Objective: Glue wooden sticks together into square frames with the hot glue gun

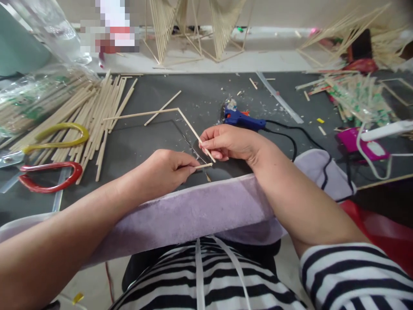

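My left hand (171, 170) pinches a thin wooden stick (204, 166), whose free end points right. Between the fingers of my right hand (227, 142) is the lower end of a second stick (190, 123), joined at a corner to a third stick (138, 114) that stretches left. The two held ends lie very close together; whether they touch I cannot tell. A loose short stick (163, 107) crosses the third one. Just beyond my right hand lies a blue glue gun (243, 119), with bits of dried glue at its tip.
Many loose sticks (106, 112) and scissors with yellow and red handles (51, 176) lie at left. A clear glue stick (280, 98) is at the back. Stick frames (222, 34) stand on the white ledge. A black cord (303, 127) runs right, near a magenta device (363, 144).
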Demonstrator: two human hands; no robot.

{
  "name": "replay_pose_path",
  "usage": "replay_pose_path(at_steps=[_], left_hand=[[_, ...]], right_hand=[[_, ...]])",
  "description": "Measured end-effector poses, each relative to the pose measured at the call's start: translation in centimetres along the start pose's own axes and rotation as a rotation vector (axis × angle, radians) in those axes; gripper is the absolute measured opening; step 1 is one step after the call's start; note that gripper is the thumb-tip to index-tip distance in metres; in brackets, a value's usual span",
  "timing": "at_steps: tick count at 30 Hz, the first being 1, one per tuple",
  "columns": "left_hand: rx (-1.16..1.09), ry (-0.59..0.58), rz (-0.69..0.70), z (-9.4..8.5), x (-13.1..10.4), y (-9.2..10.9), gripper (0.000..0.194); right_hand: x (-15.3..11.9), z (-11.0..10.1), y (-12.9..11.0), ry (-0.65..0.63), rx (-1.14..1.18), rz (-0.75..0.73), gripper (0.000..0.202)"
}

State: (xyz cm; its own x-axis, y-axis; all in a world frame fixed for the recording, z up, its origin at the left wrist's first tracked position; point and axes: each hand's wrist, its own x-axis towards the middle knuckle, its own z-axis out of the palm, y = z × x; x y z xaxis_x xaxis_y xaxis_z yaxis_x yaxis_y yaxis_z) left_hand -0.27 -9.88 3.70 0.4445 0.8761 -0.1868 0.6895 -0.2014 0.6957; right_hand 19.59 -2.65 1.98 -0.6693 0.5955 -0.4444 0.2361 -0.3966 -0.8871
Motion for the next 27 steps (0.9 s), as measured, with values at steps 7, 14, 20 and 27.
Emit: replay_pose_path(at_steps=[7,14,20,27], left_hand=[[-0.007,0.002,-0.035,0.26,0.30,-0.15,0.025],[-0.011,0.018,-0.026,0.47,0.39,-0.36,0.025],[0.011,0.023,-0.019,0.59,0.33,-0.67,0.025],[0.030,0.024,-0.001,0.63,0.38,-0.93,0.026]], right_hand=[[0.01,0.15,-0.03,0.000,-0.024,-0.002,0.012],[0.13,0.29,-0.02,0.017,-0.022,-0.001,0.014],[0.15,0.46,-0.01,0.019,-0.028,-0.004,0.014],[0.16,0.50,0.00,0.010,-0.034,-0.010,0.014]])
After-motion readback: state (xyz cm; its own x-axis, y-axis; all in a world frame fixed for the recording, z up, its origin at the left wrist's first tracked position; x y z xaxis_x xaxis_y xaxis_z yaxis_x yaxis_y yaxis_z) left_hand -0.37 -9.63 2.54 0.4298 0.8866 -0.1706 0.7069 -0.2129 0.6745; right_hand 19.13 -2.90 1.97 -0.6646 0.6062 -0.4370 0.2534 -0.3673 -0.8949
